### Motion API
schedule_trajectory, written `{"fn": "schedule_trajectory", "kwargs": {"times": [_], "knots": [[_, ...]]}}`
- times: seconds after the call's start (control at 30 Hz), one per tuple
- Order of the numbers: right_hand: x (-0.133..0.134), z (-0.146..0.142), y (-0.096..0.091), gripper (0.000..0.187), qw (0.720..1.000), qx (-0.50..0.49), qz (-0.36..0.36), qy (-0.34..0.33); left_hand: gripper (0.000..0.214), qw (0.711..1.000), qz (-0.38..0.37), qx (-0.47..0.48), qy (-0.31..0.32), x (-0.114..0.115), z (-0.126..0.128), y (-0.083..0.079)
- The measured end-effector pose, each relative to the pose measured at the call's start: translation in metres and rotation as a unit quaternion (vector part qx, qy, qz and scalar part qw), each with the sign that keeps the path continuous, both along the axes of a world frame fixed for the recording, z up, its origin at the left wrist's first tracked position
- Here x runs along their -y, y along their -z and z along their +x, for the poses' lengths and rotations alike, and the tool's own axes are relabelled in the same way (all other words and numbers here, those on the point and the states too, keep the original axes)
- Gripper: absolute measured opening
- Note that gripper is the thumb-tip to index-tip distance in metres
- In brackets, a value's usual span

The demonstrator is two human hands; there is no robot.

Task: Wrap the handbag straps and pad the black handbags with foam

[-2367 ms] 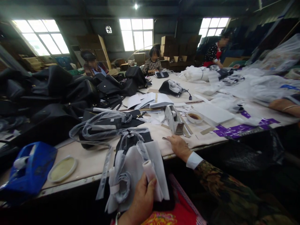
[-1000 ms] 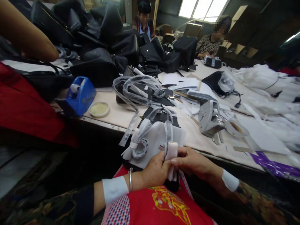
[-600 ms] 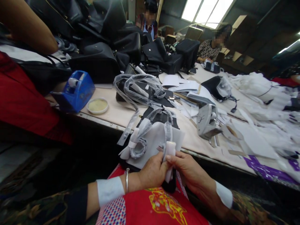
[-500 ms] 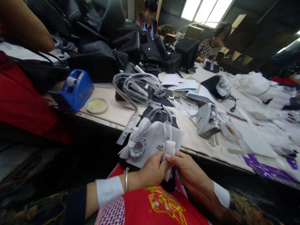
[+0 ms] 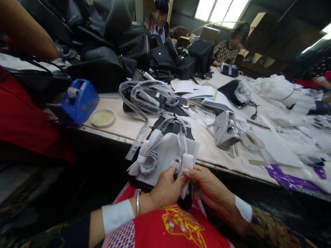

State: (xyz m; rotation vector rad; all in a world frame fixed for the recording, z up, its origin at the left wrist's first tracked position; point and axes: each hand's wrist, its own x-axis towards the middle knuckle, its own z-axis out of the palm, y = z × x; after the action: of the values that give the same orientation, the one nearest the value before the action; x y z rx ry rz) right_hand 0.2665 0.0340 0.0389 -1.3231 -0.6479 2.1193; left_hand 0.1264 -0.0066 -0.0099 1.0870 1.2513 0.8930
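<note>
A black handbag wrapped in white paper and clear film rests against the table edge and my lap. My left hand grips a rolled white paper piece at the bag's lower edge, fingers curled round it. My right hand meets it from the right, thumb and fingers pinched on the same roll. The bag's film-wrapped straps hang loose to the left of my hands.
A blue tape dispenser and a shallow glue dish sit at the table's left. A grey dispenser, paper sheets and another wrapped bag lie beyond. Black bags pile up behind. A person's red-clothed arm is at left; two people sit far off.
My right hand left the table edge and joined my left on the white roll. My view swung left and down; over the last half second the hands barely shifted.
</note>
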Motion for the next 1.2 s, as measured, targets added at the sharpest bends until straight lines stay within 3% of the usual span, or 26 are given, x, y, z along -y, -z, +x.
{"fn": "schedule_trajectory", "kwargs": {"times": [0.6, 0.73, 0.83, 0.93, 1.0, 1.13, 1.2], "knots": [[-0.021, 0.007, -0.013, 0.042, 0.992, 0.011, 0.008, -0.127, 0.043, 0.999, 0.029, 0.026, -0.008, -0.003, -0.001, -0.014], [-0.027, 0.011, -0.022, 0.042, 0.979, 0.055, 0.037, -0.193, 0.044, 1.000, -0.004, 0.017, -0.013, -0.004, -0.001, -0.017], [-0.031, 0.021, -0.030, 0.045, 0.941, 0.142, 0.144, -0.273, 0.040, 0.999, -0.039, 0.002, -0.024, -0.005, -0.001, -0.016], [-0.031, 0.037, -0.033, 0.052, 0.898, 0.233, 0.165, -0.336, 0.040, 0.998, -0.062, 0.020, -0.015, -0.005, -0.001, -0.011], [-0.029, 0.046, -0.032, 0.040, 0.873, 0.295, 0.199, -0.333, 0.042, 0.998, -0.059, 0.023, -0.006, -0.005, -0.002, -0.008], [-0.032, 0.050, -0.037, 0.024, 0.796, 0.366, 0.399, -0.271, 0.041, 0.998, -0.052, -0.026, -0.003, -0.005, -0.003, -0.009], [-0.036, 0.045, -0.044, 0.018, 0.762, 0.358, 0.462, -0.280, 0.041, 0.998, -0.056, -0.029, -0.001, -0.006, -0.004, -0.013]]}}
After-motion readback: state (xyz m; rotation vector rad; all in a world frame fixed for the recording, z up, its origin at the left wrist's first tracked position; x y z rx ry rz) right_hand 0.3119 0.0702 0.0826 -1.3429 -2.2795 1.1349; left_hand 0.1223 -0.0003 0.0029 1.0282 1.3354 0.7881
